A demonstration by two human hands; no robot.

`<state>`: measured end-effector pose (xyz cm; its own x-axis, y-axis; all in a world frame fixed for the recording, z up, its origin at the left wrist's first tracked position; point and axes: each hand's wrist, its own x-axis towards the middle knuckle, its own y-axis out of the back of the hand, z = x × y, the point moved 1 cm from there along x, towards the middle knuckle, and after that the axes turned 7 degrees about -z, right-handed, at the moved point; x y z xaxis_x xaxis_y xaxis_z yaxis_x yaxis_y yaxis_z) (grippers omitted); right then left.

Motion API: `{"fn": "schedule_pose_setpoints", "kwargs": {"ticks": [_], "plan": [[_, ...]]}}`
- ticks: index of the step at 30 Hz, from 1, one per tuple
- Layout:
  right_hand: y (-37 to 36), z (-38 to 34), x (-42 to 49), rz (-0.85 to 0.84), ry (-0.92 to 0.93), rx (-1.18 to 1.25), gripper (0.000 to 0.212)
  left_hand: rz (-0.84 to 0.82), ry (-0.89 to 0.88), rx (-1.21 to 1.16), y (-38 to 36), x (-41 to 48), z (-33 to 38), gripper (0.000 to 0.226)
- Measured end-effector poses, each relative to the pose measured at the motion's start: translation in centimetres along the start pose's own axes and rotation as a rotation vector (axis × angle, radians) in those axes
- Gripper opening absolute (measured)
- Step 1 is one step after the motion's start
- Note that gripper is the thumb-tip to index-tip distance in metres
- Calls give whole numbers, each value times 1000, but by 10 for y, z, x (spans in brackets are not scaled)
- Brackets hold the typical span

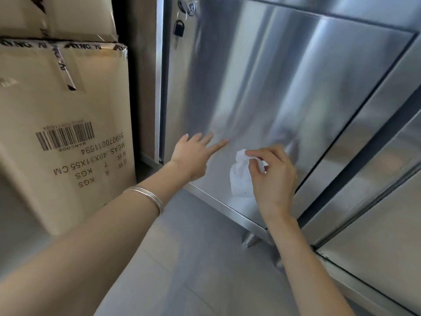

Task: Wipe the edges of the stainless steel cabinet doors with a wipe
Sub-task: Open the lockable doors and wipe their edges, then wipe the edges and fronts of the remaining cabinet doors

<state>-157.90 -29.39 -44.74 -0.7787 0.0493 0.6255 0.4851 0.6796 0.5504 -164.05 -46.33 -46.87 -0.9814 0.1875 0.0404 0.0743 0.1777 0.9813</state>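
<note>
Right hand (271, 176) pinches a crumpled white wipe (239, 176) at lower centre; left hand (193, 156), fingers spread, nears the brushed stainless steel cabinet door (262, 76), whose edges apparently await wiping.

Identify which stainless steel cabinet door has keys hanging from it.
The leftmost door, beside the cardboard boxes: keys hang at its upper left corner. The doors to its right show none.

Commercial kitchen or storeroom: stainless steel cabinet doors (284, 87); stacked shipping cartons (63, 124)
</note>
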Motion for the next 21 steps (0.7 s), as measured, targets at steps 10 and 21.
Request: {"fn": "schedule_pose_setpoints", "kwargs": {"ticks": [10,21], "plan": [[199,-165,109,-115,39,-77,31,65,-37,-149,248,-124,-35,15],[476,-368,242,-95,-15,-57,22,287,-274,-262,622,-199,-41,19]]}}
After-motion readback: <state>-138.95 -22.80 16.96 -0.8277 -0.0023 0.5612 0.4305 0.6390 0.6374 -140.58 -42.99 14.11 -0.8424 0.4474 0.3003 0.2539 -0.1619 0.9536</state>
